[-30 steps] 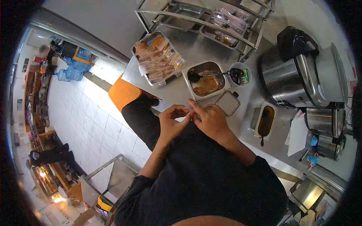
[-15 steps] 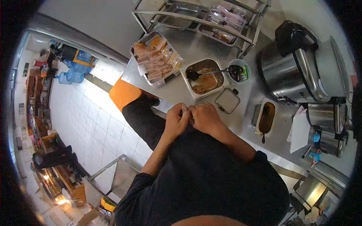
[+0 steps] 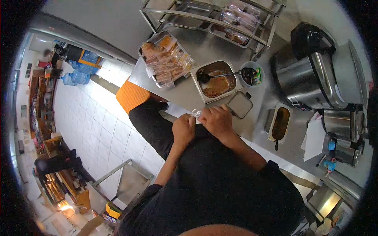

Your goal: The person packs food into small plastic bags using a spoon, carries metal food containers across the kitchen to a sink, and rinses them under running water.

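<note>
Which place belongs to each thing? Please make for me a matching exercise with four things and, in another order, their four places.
Things
1. Black ladle
2. Orange seat
3. Clear plastic
4. White sheets

Places
A. Held between the left hand and the right hand
B. In the picture, to the right of the narrow sauce pan
C. Its scoop in the wide steel pan
D. Above the tiled floor, at the left end of the counter in the picture

Right pairs: 1-C; 2-D; 3-A; 4-B
</note>
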Tool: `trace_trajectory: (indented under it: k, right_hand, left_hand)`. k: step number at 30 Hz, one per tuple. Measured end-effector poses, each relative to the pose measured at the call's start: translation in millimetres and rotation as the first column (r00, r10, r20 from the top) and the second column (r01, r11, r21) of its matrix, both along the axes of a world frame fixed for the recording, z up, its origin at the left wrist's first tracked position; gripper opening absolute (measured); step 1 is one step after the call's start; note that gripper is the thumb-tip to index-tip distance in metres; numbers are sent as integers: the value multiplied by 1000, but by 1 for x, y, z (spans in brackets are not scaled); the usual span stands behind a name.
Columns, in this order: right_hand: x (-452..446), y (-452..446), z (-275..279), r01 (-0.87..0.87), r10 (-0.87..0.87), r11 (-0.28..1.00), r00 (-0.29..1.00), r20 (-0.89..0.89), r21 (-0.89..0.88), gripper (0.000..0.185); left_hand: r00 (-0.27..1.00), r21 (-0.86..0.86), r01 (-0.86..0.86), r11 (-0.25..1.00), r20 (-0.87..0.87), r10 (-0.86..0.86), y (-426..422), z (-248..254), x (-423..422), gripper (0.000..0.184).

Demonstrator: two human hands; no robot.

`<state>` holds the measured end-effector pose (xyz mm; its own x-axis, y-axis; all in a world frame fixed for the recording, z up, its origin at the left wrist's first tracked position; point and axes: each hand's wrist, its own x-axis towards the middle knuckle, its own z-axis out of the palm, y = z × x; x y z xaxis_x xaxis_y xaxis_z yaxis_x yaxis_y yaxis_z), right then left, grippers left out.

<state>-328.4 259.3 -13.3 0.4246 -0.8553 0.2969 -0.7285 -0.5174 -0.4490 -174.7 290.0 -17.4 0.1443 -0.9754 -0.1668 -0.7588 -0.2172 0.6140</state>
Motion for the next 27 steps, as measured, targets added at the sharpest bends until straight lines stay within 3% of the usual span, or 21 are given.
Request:
trace_trajectory:
  k: [4, 7, 10, 13, 16, 17, 20, 24, 27]
  right_hand:
    - [11, -7, 10, 127, -131, 983, 991, 19, 129, 15]
    - [16, -12, -5, -32, 81, 980, 965, 249, -195, 18]
    - [21, -2, 13, -101, 133, 972, 981, 143, -211, 23]
    - [18, 8, 3, -196, 188, 978, 977, -98, -76, 27]
    - [24, 15, -8, -298, 293, 954, 918, -267, 20, 29]
    - [26, 17, -8, -303, 292, 953, 914, -283, 5, 28]
    - [34, 21, -8, -308, 285, 951, 910, -300, -33, 24]
    - [33, 20, 2, -284, 274, 959, 912, -304, 12, 19]
    - [33, 20, 2, -290, 284, 956, 901, -328, 31, 17]
  left_hand:
    - [994, 46, 34, 998, 103, -38, -3, 14, 0, 35]
    - [989, 29, 13, 999, 149, -17, -6, 22, 7, 37]
    - [977, -80, 129, 988, 179, -113, 1, 13, 22, 38]
    - [990, 4, -23, 1000, 141, 23, 4, 24, 33, 38]
    - [976, 32, -2, 999, 216, -5, 1, 42, 33, 41]
    - [963, 66, -48, 997, 269, 28, 1, 37, 36, 30]
    - [951, -338, -25, 941, 281, 127, -2, 37, 41, 17]
    - [968, -489, 86, 868, 248, 43, -2, 48, 39, 12]
    - [991, -513, 51, 857, 133, 20, 6, 31, 38, 9]
